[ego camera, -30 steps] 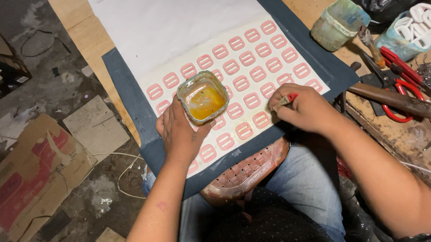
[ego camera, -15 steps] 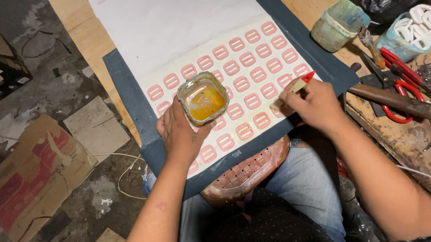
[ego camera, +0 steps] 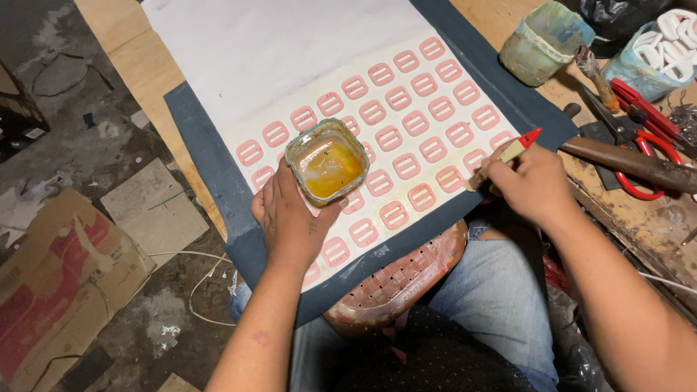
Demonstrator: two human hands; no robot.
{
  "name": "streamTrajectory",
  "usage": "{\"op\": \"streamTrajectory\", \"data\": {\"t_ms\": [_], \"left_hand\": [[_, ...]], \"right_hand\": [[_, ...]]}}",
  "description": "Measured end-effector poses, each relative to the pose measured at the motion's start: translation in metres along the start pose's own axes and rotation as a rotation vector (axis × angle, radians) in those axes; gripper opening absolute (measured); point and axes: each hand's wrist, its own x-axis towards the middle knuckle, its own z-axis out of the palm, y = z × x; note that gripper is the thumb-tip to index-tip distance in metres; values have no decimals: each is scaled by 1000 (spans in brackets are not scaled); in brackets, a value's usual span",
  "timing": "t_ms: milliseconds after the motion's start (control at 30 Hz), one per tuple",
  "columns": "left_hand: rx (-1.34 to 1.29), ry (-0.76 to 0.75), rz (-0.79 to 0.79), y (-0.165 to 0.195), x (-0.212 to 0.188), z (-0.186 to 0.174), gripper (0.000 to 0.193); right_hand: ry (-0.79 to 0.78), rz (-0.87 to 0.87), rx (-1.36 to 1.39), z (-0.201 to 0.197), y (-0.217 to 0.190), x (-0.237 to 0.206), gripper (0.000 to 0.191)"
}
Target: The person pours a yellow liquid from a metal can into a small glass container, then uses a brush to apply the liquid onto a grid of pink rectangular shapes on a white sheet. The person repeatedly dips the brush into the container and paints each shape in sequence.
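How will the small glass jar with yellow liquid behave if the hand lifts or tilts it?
The glass jar has no lid, so its yellow liquid would probably spill if tilted. It looks smeared, so it may feel slippery or sticky in the left hand. Being glass, it is likely rigid and breakable if dropped.

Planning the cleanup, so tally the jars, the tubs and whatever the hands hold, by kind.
Glass jar, in left hand: 1
Brush, in right hand: 1
Plastic tubs: 2
Total: 4
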Motion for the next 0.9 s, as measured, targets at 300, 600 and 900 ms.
{"op": "streamTrajectory", "data": {"t_ms": [300, 600, 900], "left_hand": [[-31, 20, 23, -3, -1, 0, 108], [-30, 51, 57, -6, -1, -1, 105], [-29, 63, 50, -7, -1, 0, 106]], "right_hand": [[-168, -278, 416, 28, -91, 3, 19], [-253, -750, -117, 104, -158, 40, 20], [-184, -695, 182, 59, -136, 13, 14]]}}
